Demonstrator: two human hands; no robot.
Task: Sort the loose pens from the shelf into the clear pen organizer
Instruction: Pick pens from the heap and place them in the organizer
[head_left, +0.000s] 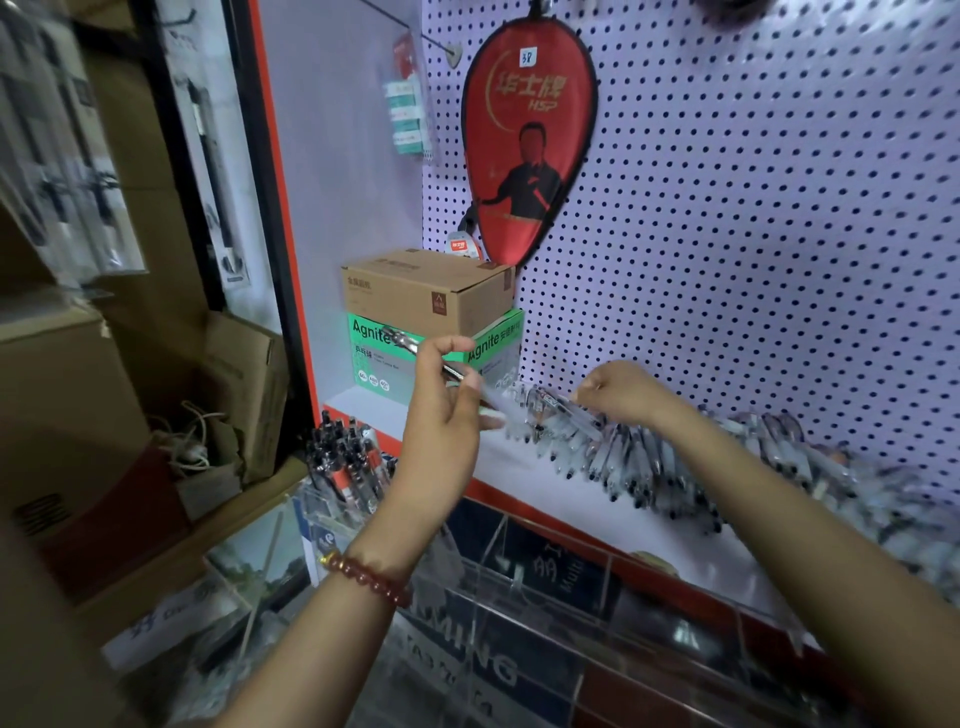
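Checker: Background first, head view?

Annotator: White pegboard (753, 234) wall with dark holes, and under it a white shelf (519, 467) with a red front edge. One red paddle cover (524, 130) hangs on the pegboard. Two boxes are stacked at the shelf's left end: one brown carton (415, 291) on one green box (374, 358). Cardboard boxes off to the left, blurred.

Checker: Task things?

Annotator: Loose pens (649, 457) lie in one long heap along the shelf against the pegboard, from mid-frame out to the right edge. Dozens, too blurred to count. One clear pen organizer (519, 577) sits below the shelf's front edge. It has several see-through compartments, exact number cannot tell. Standing pens (348, 457) fill its far-left part, dark ends up, not countable.

Checker: Hands?

Annotator: Two. Left hand (441, 405) is raised in front of the green box, thumb and fingers pinching one pen (452, 370), dark end up-left, clear barrel down-right. Whether a second pen lies with it, cannot tell. One reddish bead bracelet (369, 577) is on that wrist. Right hand (623, 389) is down on the heap's left end, fingers curled round some loose pens. How many, cannot tell.

Checker: Hands touching?

Annotator: No, apart. The left hand's pen points toward the heap.
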